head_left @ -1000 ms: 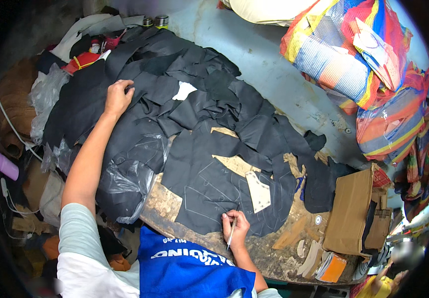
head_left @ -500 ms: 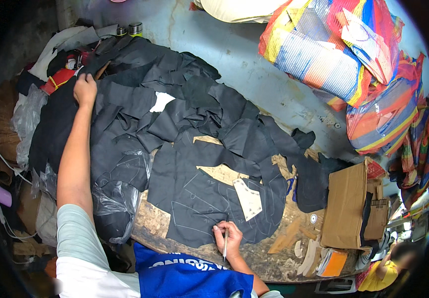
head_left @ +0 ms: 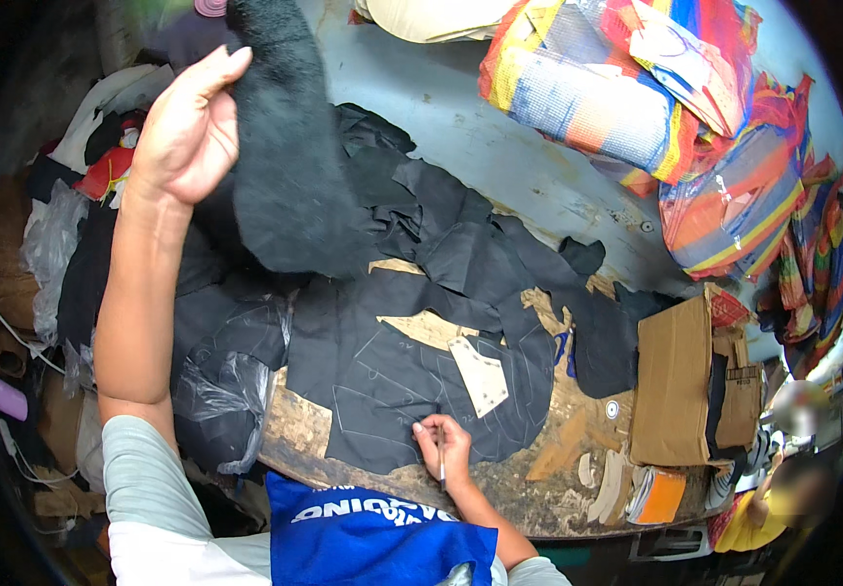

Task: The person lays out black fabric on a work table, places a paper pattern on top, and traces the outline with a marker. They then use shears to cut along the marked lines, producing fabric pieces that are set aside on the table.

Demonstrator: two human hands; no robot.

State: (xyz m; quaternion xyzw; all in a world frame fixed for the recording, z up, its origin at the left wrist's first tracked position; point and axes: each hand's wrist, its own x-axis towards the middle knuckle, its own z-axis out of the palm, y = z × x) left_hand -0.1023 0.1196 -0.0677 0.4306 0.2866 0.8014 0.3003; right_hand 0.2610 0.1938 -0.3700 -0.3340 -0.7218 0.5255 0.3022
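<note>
Near the counter (head_left: 577, 444) front edge, your right hand (head_left: 444, 446) pinches a marking pencil (head_left: 441, 472) on dark fabric (head_left: 382, 376); your left hand (head_left: 185, 127), fingers spread loosely, lifts a black cloth piece (head_left: 289, 166) up high.

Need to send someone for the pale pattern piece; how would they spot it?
Start at the worn wooden table heaped with dark cloth. Just beyond the right hand, a small pattern piece lies flat on chalk-marked cloth. It alone is pale beige, with small holes.

The lifted black piece (head_left: 285, 176) is matt, fuzzy cloth; the chalk-marked dark fabric (head_left: 392, 381) looks smooth and woven. The workbench (head_left: 558, 459) near its front edge is rough, worn wood, beside dull brown cardboard (head_left: 670, 386) and crinkled glossy plastic (head_left: 221, 376).
</note>
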